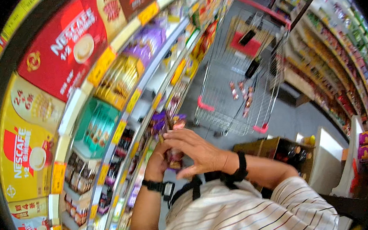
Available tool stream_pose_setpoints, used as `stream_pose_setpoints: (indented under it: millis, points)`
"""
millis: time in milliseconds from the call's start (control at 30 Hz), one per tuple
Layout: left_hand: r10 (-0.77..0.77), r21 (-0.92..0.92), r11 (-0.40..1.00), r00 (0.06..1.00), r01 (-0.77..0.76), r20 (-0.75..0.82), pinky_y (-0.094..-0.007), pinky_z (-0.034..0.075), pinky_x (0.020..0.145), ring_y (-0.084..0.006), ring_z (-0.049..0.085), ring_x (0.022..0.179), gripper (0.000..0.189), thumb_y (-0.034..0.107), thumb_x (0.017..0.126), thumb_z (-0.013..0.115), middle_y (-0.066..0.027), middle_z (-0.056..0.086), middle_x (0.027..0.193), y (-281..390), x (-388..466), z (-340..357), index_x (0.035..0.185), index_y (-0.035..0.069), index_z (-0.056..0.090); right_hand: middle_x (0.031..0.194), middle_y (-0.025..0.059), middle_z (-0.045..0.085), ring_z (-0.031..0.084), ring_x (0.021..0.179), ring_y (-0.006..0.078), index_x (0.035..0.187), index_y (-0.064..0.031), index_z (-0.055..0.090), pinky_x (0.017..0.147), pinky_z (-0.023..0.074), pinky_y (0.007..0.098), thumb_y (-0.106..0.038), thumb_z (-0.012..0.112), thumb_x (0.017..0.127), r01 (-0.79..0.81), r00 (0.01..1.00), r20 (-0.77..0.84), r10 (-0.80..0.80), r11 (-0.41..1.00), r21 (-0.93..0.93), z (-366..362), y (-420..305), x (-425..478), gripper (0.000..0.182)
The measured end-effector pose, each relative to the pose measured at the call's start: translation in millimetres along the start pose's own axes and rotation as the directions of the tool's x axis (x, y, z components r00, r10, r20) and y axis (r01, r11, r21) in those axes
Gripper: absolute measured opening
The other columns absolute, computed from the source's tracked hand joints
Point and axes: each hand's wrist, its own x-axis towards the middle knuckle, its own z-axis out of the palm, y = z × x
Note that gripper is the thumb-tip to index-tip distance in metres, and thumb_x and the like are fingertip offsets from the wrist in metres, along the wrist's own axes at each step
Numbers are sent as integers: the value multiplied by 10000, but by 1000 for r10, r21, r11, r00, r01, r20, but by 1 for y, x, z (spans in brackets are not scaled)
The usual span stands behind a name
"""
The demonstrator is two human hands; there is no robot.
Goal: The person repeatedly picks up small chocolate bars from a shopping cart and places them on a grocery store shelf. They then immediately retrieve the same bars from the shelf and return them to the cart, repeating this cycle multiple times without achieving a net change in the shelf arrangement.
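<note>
A purple snack packet (174,160) shows between my hands, partly covered by them, its printing blurred. My left hand (156,160) is curled around its near side, with a black band on the wrist. Over the packet's upper part reaches my right hand (195,148), fingertips close to the left fingers and thumb apart below; they hide where it grips. Just beyond my fingertips are purple and pink packets (163,121) at the shelf edge. Whether those touch the held packet is hard to tell.
Shelves with Nescafé boxes (63,43), gold bags (120,79) and a teal box (98,127) rise at left. A wire shopping cart (224,88) stands ahead, holding dark bottles (252,67) and small packs (246,101). A brown carton (256,151) of bottles is at right, near more shelves (323,60).
</note>
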Motion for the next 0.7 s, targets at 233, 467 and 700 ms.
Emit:
stream_pose_setpoints:
  millis: [233, 467, 700]
  points:
    - [-13, 172, 985, 993, -7, 116, -320, 579, 693, -196, 691, 796, 385, 235, 862, 652, -101, 691, 993, 12, 14, 43, 1183, 26, 611, 1292, 74, 586, 561, 1173, 201, 1340, -56, 513, 1023, 439, 387, -386, 671, 927, -320, 771, 359, 526, -169, 932, 27, 72, -33, 552]
    - [170, 709, 681, 981, -183, 90, -350, 510, 795, -233, 656, 924, 307, 218, 912, 610, -101, 681, 1013, -11, 49, 16, 1142, 16, 613, 1051, 27, 666, 651, 944, 168, 1168, -115, 599, 826, 537, 355, -453, 577, 969, -235, 680, 376, 629, -299, 925, 70, 80, -38, 392]
    - [468, 997, -69, 883, 14, 20, -514, 499, 863, -475, 598, 1052, 678, 290, 825, 659, -341, 595, 1151, -16, 31, 56, 1315, -95, 392, 946, -6, 680, 613, 755, 112, 1168, -102, 631, 655, 484, 279, -364, 621, 963, -286, 657, 230, 718, -44, 957, 71, 72, -33, 332]
